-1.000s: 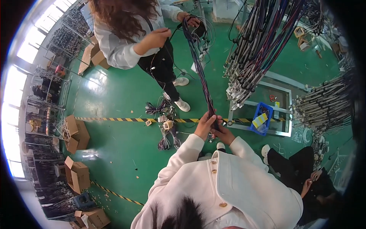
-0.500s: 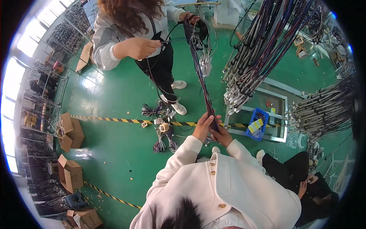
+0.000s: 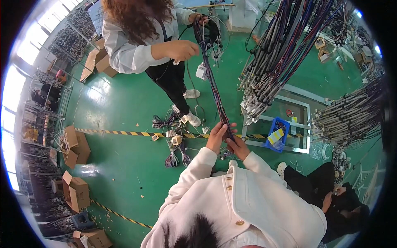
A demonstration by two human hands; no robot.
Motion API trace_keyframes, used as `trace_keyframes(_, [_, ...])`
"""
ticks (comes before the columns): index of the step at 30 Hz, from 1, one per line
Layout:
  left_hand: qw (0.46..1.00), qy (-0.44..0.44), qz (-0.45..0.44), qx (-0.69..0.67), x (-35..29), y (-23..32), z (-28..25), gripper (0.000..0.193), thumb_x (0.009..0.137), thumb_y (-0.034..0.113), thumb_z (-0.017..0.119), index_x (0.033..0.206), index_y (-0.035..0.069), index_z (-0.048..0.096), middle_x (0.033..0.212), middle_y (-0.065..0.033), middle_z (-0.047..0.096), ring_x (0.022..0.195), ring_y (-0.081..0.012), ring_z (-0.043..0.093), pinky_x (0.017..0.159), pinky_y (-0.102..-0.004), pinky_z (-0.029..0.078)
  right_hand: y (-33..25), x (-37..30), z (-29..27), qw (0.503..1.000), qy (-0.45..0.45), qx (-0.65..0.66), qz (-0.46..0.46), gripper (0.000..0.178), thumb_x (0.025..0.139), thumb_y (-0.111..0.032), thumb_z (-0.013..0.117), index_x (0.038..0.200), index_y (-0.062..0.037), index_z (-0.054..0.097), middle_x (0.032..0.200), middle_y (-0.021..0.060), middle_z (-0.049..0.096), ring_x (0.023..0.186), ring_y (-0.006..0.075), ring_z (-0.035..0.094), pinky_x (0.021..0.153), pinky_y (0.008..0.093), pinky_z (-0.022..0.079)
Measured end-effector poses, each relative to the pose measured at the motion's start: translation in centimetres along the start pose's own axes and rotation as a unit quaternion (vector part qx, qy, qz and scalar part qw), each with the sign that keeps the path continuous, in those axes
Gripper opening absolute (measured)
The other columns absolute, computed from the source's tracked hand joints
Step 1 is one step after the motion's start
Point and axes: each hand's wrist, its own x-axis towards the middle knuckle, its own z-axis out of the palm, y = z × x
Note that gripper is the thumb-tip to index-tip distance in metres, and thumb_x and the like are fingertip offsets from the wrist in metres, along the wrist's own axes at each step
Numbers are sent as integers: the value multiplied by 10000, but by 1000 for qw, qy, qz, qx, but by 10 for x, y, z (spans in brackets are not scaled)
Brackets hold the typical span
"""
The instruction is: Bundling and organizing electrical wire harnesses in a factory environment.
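Observation:
A long wire harness (image 3: 216, 93) of dark, red and blue wires stretches from the person opposite me down to my hands. My left hand (image 3: 217, 138) is wrapped round its near end, thumb along the wires. Just below and to the right, my right hand (image 3: 238, 148) is closed on the same end. The far end, with a loop of cable, hangs from one hand of the other person (image 3: 199, 18). That person's other hand (image 3: 182, 50) is held up beside the wires. A white connector (image 3: 201, 71) dangles near the middle of the harness.
Thick bundles of harnesses (image 3: 269, 62) hang at the upper right, above a metal frame (image 3: 307, 124) with a blue bin (image 3: 278, 134). Coiled harnesses (image 3: 171, 142) lie on the green floor. Cardboard boxes (image 3: 77, 190) stand left. Another person (image 3: 310, 186) sits at right.
The other person's free hand has moved right, closer to the harness, and the strand it held out now hangs down. My hands keep their hold, almost unmoved.

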Motion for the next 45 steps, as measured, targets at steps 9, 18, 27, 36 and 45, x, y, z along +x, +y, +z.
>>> trace_keyframes(9, [998, 41, -37, 21, 10, 9, -22, 449, 903, 235, 462, 1296, 50, 348, 1132, -77, 544, 911, -149, 568, 805, -277, 451, -16, 5, -4, 999, 22, -14, -34, 231, 905, -275, 455, 932, -54, 518, 542, -11, 424, 443, 65, 383, 389, 228, 293])
trace_keyframes(18, [998, 36, -37, 39, 15, -2, -27, 429, 910, 228, 443, 1286, 41, 352, 1171, -102, 529, 988, -172, 558, 841, -293, 447, -20, 9, 3, 996, 58, -51, -35, 192, 907, -223, 451, 915, -48, 530, 558, 14, 477, 458, 84, 433, 418, 231, 335])
trace_keyframes(27, [996, 58, -11, 59, 18, 11, -16, 349, 910, 212, 449, 1215, 42, 433, 826, -35, 547, 722, -146, 561, 632, -253, 469, -14, 19, 4, 966, 7, -209, -153, 220, 888, -210, 466, 930, -4, 529, 674, 114, 587, 605, 242, 576, 570, 339, 446])
trace_keyframes(36, [997, 77, 16, 15, 13, 15, -13, 299, 917, 238, 441, 1134, 36, 473, 677, 17, 408, 587, -89, 420, 592, -235, 402, -19, 21, 8, 957, -14, -252, -144, 250, 867, -207, 510, 1024, -16, 546, 777, 127, 595, 690, 209, 592, 639, 317, 450])
trace_keyframes(45, [995, 91, 26, 29, 11, 19, -14, 296, 920, 245, 433, 1124, 34, 470, 673, 27, 386, 574, -73, 392, 600, -241, 414, -17, 22, 11, 968, -36, -213, -127, 291, 855, -217, 532, 1056, -7, 516, 861, 161, 594, 763, 258, 577, 709, 321, 429])
